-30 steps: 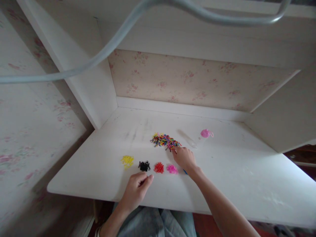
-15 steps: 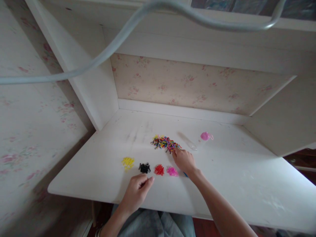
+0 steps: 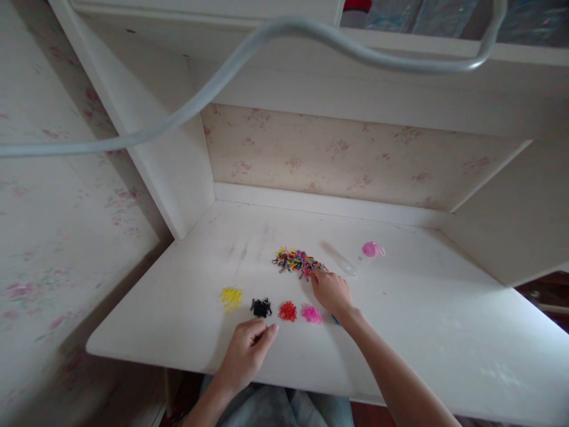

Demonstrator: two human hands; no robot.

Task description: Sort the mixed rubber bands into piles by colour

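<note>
A mixed heap of small coloured rubber bands (image 3: 296, 260) lies on the white desk. My right hand (image 3: 332, 292) reaches to its near right edge, thumb and finger pinched together on bands there; how many they grip is hidden. In front of the heap sit sorted piles in a row: yellow bands (image 3: 231, 299), black bands (image 3: 261, 307), red bands (image 3: 287, 311) and pink bands (image 3: 312, 314). A few blue bands (image 3: 335, 319) show partly behind my right wrist. My left hand (image 3: 249, 350) rests closed on the desk just below the black pile, no band visible in it.
Behind the heap lies a clear plastic tube-like piece (image 3: 344, 264). Farther right is a pink item with a loop (image 3: 370, 249). A pale cable (image 3: 293, 25) hangs across the upper view. Side panels and a shelf enclose the white desk (image 3: 427, 332).
The view has tilted slightly, so everything sits a little lower. My right hand stays at the heap's edge with small finger movement; my left hand keeps its place.
</note>
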